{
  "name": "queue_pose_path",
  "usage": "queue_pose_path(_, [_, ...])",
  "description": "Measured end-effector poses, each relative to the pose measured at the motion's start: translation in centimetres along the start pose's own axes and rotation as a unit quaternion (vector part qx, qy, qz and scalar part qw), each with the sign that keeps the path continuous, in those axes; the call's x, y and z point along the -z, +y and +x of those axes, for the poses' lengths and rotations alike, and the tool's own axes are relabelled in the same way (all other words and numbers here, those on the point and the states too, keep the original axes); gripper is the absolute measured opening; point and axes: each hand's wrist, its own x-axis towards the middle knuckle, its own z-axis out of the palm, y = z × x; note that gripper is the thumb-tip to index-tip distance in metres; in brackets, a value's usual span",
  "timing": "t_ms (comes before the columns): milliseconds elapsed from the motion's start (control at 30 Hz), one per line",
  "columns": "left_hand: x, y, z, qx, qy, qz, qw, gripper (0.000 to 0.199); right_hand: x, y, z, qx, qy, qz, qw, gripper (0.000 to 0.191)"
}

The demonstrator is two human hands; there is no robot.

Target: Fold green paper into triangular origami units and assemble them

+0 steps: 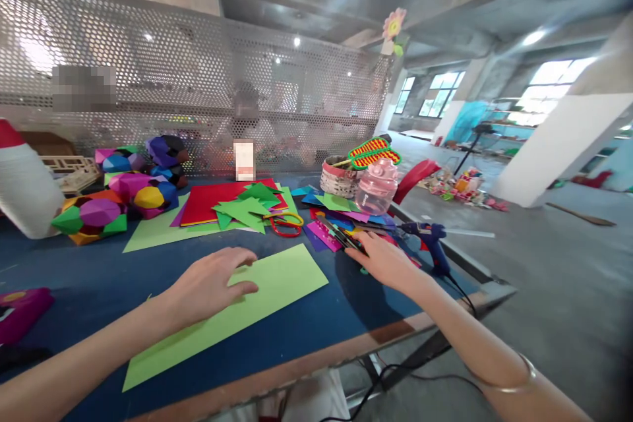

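A light green paper strip (277, 293) lies flat and slanted on the blue table in front of me. My left hand (210, 283) is over its middle, thumb and fingers apart, holding nothing; whether it touches the paper I cannot tell. To the right, my right hand (378, 257) reaches to several dark pens (341, 232) beside a pink dotted case (324, 235). Its fingers stretch out at the pens' near ends, and no pen is lifted. Scissors with red and yellow handles (285, 224) rest left of the pens, by a pile of green paper scraps (250, 206).
A blue glue gun (429, 237) with its cord lies near the right table edge. Behind the pens stand a pink bottle (376, 188) and a woven basket (339, 178). Colourful paper balls (101, 214) and a white bottle (27, 188) occupy the left. A perforated metal screen (297, 86) rises behind.
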Motion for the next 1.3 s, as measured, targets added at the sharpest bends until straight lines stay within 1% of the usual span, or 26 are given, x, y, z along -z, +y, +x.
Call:
queue_pose_path(33, [-0.3, 0.2, 0.7, 0.004, -0.026, 0.015, 1.000, 0.056, -0.2, -0.2, -0.3, -0.005, 0.004, 0.003, 1.000, 0.037])
queue_pose_path(100, [-1.0, 0.5, 1.9, 0.012, -0.055, 0.036, 0.998, 0.079, -0.6, -0.7, -0.6, -0.012, 0.014, 0.009, 1.000, 0.041])
queue_pose_path(167, [-1.4, 0.5, 2.6, 0.012, -0.072, 0.041, 0.996, 0.091, -1.0, -1.1, -0.5, -0.016, 0.025, 0.014, 0.999, 0.043])
queue_pose_path(233, [-1.4, 0.5, 3.1, 0.006, -0.089, 0.036, 0.995, 0.090, -1.4, -1.4, -0.4, -0.016, 0.034, 0.021, 0.999, 0.043])
queue_pose_path(333, [-1.2, 0.4, 3.4, -0.006, -0.112, 0.027, 0.993, 0.083, -1.8, -1.5, -0.6, -0.012, 0.047, 0.038, 0.998, 0.039])
queue_pose_path(400, [-1.1, 0.4, 3.7, -0.008, -0.110, 0.027, 0.994, 0.086, -1.8, -1.6, -1.2, -0.006, 0.059, 0.053, 0.997, 0.039])
queue_pose_path(500, [-1.4, 1.0, 4.4, 0.004, -0.093, 0.031, 0.995, 0.094, -1.4, -1.6, -3.1, 0.001, 0.083, 0.071, 0.994, 0.041])
queue_pose_path(667, [-2.7, 3.0, 6.3, 0.016, -0.083, 0.041, 0.996, 0.116, -0.9, -0.9, -7.3, -0.001, 0.114, 0.099, 0.988, 0.043])
queue_pose_path(733, [-3.0, 3.7, 7.1, 0.005, -0.092, 0.040, 0.995, 0.115, -1.0, -0.6, -9.2, 0.004, 0.128, 0.120, 0.984, 0.043])
queue_pose_path(867, [-3.1, 4.3, 7.9, -0.024, -0.125, 0.023, 0.992, 0.093, -1.4, -0.1, -13.2, -0.002, 0.130, 0.154, 0.980, 0.039])
queue_pose_path(933, [-3.0, 4.3, 8.1, -0.029, -0.118, 0.025, 0.992, 0.096, -1.7, 0.2, -14.9, -0.002, 0.138, 0.170, 0.976, 0.037])
queue_pose_path(1000, [-3.0, 4.3, 8.2, -0.025, -0.101, 0.033, 0.994, 0.105, -2.2, 0.6, -16.2, -0.004, 0.148, 0.181, 0.972, 0.036])
queue_pose_path(1067, [-3.2, 4.3, 8.5, -0.018, -0.093, 0.040, 0.995, 0.110, -2.7, 1.0, -17.1, -0.007, 0.151, 0.189, 0.970, 0.037])
queue_pose_path(1167, [-3.6, 4.5, 9.5, -0.012, -0.091, 0.047, 0.995, 0.108, -3.5, 1.4, -17.6, -0.009, 0.150, 0.197, 0.969, 0.036])
queue_pose_path(1233, [-3.7, 4.7, 10.4, -0.011, -0.091, 0.047, 0.995, 0.101, -3.7, 1.5, -17.5, -0.008, 0.153, 0.203, 0.967, 0.036])
queue_pose_path(1300, [-3.7, 4.8, 11.4, -0.010, -0.096, 0.040, 0.995, 0.089, -3.9, 1.6, -17.4, -0.001, 0.156, 0.211, 0.965, 0.037])
